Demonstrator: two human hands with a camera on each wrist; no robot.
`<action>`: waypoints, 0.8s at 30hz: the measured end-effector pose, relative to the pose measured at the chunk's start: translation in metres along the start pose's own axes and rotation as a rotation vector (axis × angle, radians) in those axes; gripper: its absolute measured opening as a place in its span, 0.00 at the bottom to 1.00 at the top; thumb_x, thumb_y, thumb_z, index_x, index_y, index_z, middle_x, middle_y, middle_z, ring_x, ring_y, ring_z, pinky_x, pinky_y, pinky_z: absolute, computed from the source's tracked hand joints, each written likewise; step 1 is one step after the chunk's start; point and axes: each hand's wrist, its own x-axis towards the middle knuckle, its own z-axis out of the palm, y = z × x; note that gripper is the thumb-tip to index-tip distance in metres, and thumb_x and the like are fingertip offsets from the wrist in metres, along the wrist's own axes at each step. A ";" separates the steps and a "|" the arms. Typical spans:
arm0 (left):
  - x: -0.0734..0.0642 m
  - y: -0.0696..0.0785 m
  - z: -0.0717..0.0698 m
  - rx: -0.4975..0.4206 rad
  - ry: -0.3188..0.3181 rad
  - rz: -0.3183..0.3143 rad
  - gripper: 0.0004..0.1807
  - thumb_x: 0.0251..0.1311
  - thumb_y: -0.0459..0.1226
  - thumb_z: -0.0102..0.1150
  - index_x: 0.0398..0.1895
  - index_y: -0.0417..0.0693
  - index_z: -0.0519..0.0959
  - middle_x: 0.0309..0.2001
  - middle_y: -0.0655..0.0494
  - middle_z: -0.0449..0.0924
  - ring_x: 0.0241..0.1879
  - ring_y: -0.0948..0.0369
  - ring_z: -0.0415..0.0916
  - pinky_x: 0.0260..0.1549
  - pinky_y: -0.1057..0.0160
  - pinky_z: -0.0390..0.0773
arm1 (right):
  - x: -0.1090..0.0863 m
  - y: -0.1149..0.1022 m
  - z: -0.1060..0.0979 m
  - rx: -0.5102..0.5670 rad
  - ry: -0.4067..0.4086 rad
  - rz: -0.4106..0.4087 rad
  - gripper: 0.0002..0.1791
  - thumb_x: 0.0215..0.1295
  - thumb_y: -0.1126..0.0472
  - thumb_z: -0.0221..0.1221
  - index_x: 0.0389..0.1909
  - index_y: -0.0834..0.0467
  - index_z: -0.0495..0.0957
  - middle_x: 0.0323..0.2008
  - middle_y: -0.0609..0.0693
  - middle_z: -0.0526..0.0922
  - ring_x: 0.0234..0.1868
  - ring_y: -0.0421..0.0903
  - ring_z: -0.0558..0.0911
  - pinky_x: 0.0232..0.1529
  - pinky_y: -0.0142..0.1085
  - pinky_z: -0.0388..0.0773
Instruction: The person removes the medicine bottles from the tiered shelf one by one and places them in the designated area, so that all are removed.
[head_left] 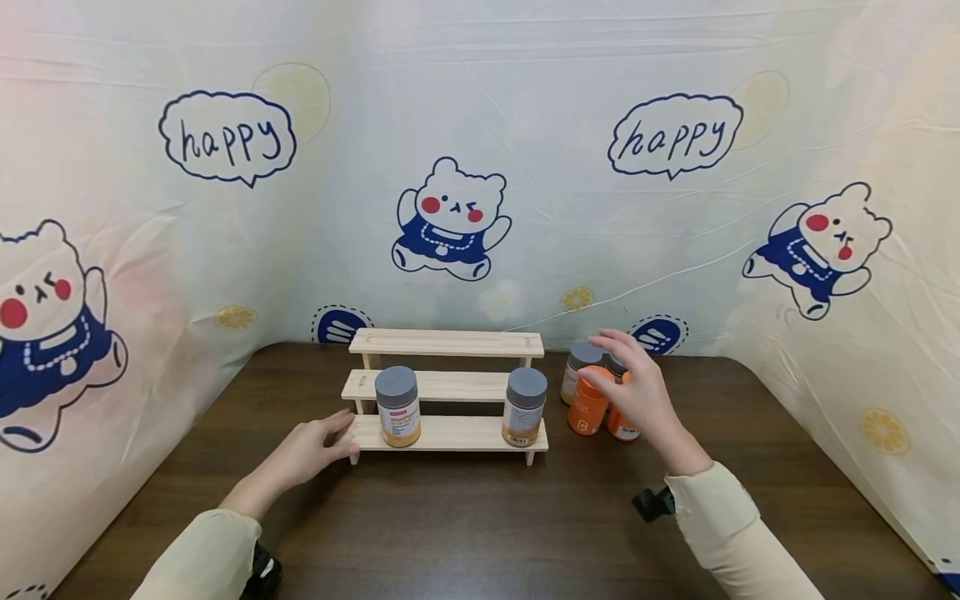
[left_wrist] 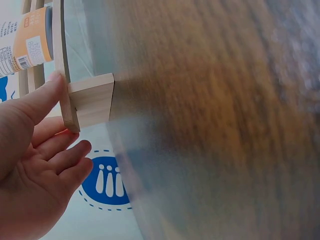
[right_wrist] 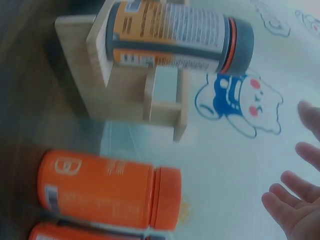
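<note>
Three-tiered pale wooden rack (head_left: pixel 461 386), left hand (head_left: pixel 303 454) pinching its left end, right hand (head_left: pixel 637 393), fingers (right_wrist: pixel 300 186) apart, near orange cylindrical bottles (head_left: pixel 588 406) right of the rack

2 jars (head_left: pixel 398 408) on lowest shelf (head_left: pixel 461 433)

Left hand (head_left: pixel 309 450) in pinch — right hand (head_left: pixel 642 396) aloft

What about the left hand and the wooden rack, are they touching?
Touching: the left wrist view shows the left hand with its thumb against the end of the wooden rack.
</note>
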 end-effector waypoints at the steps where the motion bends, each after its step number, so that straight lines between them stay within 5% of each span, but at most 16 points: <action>1: 0.000 0.000 0.000 0.000 -0.001 -0.001 0.32 0.58 0.43 0.60 0.59 0.30 0.68 0.60 0.33 0.63 0.57 0.39 0.63 0.52 0.42 0.64 | 0.000 -0.002 0.002 0.010 -0.005 -0.010 0.24 0.52 0.63 0.67 0.52 0.60 0.76 0.58 0.57 0.69 0.59 0.56 0.67 0.53 0.55 0.67; 24: 0.001 -0.003 0.000 0.005 0.026 0.033 0.31 0.57 0.42 0.61 0.58 0.29 0.69 0.59 0.32 0.65 0.56 0.38 0.64 0.52 0.41 0.64 | -0.006 -0.020 0.053 0.121 -0.176 -0.102 0.26 0.51 0.60 0.68 0.53 0.58 0.76 0.59 0.58 0.68 0.57 0.53 0.70 0.50 0.52 0.71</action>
